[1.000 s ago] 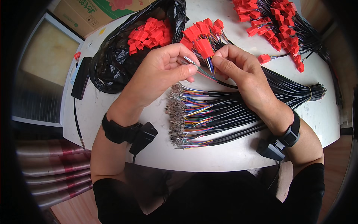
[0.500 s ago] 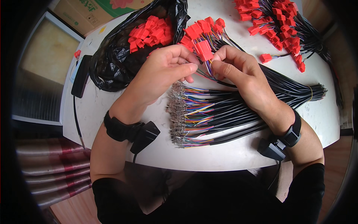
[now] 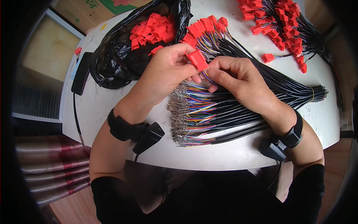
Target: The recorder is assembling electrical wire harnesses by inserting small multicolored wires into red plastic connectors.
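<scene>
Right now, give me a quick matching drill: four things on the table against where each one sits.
1. red connector
2. black plastic bag
3. bare-ended cable bundle
4. finished red-capped cables

a. far right of the table
b. pinched between left hand and right hand
c. under the hands
d. far left, holding loose red housings

Pairs: 1-b, 2-d, 3-c, 4-a

A brown cardboard box [image 3: 80, 13] with a green-printed side is seen beyond the bench's far-left edge.
</scene>
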Tool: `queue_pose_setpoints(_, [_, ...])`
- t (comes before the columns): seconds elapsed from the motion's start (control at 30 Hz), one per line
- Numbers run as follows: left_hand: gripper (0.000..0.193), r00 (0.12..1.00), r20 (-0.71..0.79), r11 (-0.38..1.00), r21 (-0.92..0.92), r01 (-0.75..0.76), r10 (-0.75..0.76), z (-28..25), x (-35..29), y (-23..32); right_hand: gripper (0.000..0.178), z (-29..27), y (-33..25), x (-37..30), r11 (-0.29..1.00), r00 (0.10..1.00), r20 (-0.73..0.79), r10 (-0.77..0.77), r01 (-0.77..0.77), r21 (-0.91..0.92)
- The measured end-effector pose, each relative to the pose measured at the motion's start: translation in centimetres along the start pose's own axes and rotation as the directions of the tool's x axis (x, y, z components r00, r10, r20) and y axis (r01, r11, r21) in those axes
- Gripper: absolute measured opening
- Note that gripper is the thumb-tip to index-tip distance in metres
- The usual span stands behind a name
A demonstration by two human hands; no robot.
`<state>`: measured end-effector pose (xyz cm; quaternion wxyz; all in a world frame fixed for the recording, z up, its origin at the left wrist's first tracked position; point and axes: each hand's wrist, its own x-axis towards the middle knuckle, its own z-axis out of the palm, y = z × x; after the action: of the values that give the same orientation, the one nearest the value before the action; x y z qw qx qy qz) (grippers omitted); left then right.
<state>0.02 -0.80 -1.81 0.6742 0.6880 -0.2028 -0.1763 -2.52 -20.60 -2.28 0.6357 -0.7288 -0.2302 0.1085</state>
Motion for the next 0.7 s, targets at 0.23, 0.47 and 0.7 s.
queue_pose_setpoints(0.23, [0.015, 0.999, -0.019, 0.999, -0.022, -0.047, 0.047, 0.2, 0.1, -0.5, 0.017, -0.2, 0.2, 0.0, 0.999, 0.999, -0.041, 0.025, -0.023, 0.044])
queue_pose_setpoints(0.47, [0.017, 0.995, -0.073, 0.996, 0.06, -0.059, 0.063, 0.9, 0.0, -0.2, 0.014, -0.3, 0.0, 0.1, 0.997, 0.997, -0.057, 0.054, -0.051, 0.054])
queue_pose_setpoints(0.7, [0.018, 0.964, -0.111, 0.951, 0.22, -0.215, 0.243, 1.4, -0.1, 0.1, 0.014, -0.3, 0.5, 0.1, 0.996, 0.996, -0.026, 0.084, -0.083, 0.025])
